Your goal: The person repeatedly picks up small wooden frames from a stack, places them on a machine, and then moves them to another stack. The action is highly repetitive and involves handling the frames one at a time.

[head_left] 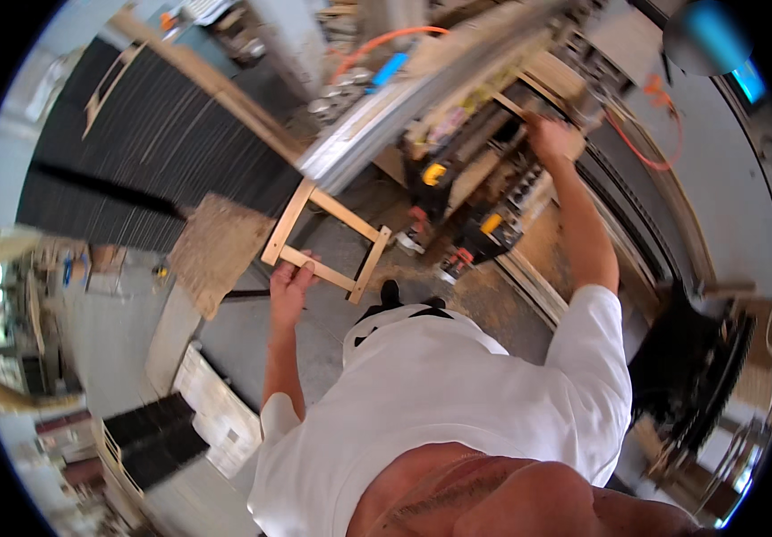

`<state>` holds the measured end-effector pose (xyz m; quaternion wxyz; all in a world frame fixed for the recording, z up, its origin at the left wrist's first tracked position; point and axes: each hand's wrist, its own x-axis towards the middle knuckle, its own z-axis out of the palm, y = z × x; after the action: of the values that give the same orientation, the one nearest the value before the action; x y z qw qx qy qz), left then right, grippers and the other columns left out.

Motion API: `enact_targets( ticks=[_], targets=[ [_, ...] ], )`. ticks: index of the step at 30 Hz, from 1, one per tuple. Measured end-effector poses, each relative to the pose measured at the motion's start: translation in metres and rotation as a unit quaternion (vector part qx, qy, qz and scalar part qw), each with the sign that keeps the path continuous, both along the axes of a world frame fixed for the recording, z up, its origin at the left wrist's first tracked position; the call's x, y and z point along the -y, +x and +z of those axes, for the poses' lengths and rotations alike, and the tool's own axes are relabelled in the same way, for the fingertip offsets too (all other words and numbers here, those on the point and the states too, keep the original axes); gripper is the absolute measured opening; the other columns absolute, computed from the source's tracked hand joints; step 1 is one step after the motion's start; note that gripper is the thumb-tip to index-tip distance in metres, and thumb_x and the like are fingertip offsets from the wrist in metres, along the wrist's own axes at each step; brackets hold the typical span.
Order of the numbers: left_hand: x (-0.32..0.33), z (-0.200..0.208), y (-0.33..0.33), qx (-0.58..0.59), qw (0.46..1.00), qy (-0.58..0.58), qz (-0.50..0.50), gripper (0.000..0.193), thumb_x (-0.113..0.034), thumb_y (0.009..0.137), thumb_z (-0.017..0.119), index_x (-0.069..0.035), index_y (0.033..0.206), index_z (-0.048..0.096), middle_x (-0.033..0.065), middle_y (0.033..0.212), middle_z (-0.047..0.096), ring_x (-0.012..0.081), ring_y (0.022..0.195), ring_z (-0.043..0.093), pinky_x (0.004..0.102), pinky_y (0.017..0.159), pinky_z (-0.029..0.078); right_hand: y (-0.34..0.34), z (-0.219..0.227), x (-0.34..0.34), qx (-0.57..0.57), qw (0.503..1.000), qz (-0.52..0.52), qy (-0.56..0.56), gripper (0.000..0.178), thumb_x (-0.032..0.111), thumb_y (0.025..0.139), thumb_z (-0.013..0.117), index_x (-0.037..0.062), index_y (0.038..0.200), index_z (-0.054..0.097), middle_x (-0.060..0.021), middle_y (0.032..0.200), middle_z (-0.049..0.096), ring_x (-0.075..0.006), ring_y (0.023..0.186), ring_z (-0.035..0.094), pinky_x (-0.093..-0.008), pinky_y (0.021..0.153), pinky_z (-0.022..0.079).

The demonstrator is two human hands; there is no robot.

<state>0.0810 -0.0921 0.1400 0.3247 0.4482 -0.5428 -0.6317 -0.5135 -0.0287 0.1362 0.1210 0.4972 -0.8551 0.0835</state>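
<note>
My left hand (291,285) is closed around the near rail of a small rectangular wooden frame (341,213). The frame is tilted in the air left of the machine, with short rail ends sticking out past its corners. My right arm reaches out to the far right, where my right hand (554,139) is closed at the end of a pale wooden piece (509,105) lying in the machine. That piece looks like part of a second frame; my fingers partly hide it. Between the hands sit two black-and-yellow tool units (435,174) on the woodworking machine (493,179).
A long metal rail (359,134) crosses in front of me. Stacked dark panels (162,134) stand at the left, beside a brown board (216,246). Sawdust (529,246) covers the machine bed and floor. An orange hose (654,161) curls at the right.
</note>
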Motion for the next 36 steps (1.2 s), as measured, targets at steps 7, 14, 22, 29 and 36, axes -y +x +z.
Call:
enact_targets(
  ticks=[7,14,22,29,36],
  targets=[
    [0.055,0.154,0.097,-0.014,0.972,-0.228,0.062,0.024,-0.013,0.095,0.059,0.0,0.114,0.062,0.0093,0.101,0.07,0.0131,0.086,0.065,0.0268,0.075,0.054,0.007,0.014,0.006,-0.018,0.998,-0.047,-0.049,0.036,0.021,0.09,0.061,0.0207,0.126,0.062,-0.0142,0.118,0.065,-0.0351,0.104,0.062,-0.0479,0.087,0.05],
    [0.204,0.293,0.181,-0.188,0.936,-0.274,0.113,0.028,-0.018,0.098,0.056,0.006,0.111,0.059,0.0146,0.106,0.067,0.0194,0.095,0.066,0.0338,0.088,0.053,0.167,0.08,0.03,0.213,0.916,0.091,-0.328,0.029,0.01,0.092,0.063,0.0037,0.12,0.062,-0.0147,0.113,0.065,-0.0252,0.092,0.064,-0.0342,0.079,0.053],
    [0.448,0.346,0.175,-0.237,0.951,-0.178,0.088,0.022,-0.013,0.093,0.065,0.003,0.106,0.06,0.0138,0.103,0.064,0.0237,0.097,0.065,0.0351,0.086,0.058,0.368,0.032,0.023,0.39,0.84,0.17,-0.337,0.015,0.0,0.088,0.065,-0.0008,0.102,0.065,-0.0081,0.099,0.067,-0.0146,0.084,0.062,-0.0292,0.072,0.054],
    [0.503,0.318,0.134,-0.083,0.985,-0.134,0.075,0.043,-0.044,0.075,0.082,-0.006,0.076,0.061,0.0027,0.064,0.06,0.0125,0.051,0.059,0.0223,0.042,0.052,0.395,-0.061,-0.04,0.594,0.778,-0.038,-0.2,0.032,0.005,0.086,0.068,-0.0037,0.116,0.063,-0.0087,0.1,0.07,-0.0151,0.086,0.065,-0.0306,0.075,0.052],
    [0.437,0.353,0.124,-0.04,0.849,-0.476,0.224,0.042,-0.036,0.078,0.081,0.001,0.093,0.07,0.0066,0.075,0.067,0.0118,0.063,0.061,0.0255,0.062,0.053,0.394,-0.067,-0.099,0.666,0.649,-0.177,-0.321,0.03,0.012,0.09,0.066,-0.0037,0.116,0.063,-0.0036,0.089,0.066,-0.0108,0.078,0.062,-0.0263,0.066,0.049]
  ],
)
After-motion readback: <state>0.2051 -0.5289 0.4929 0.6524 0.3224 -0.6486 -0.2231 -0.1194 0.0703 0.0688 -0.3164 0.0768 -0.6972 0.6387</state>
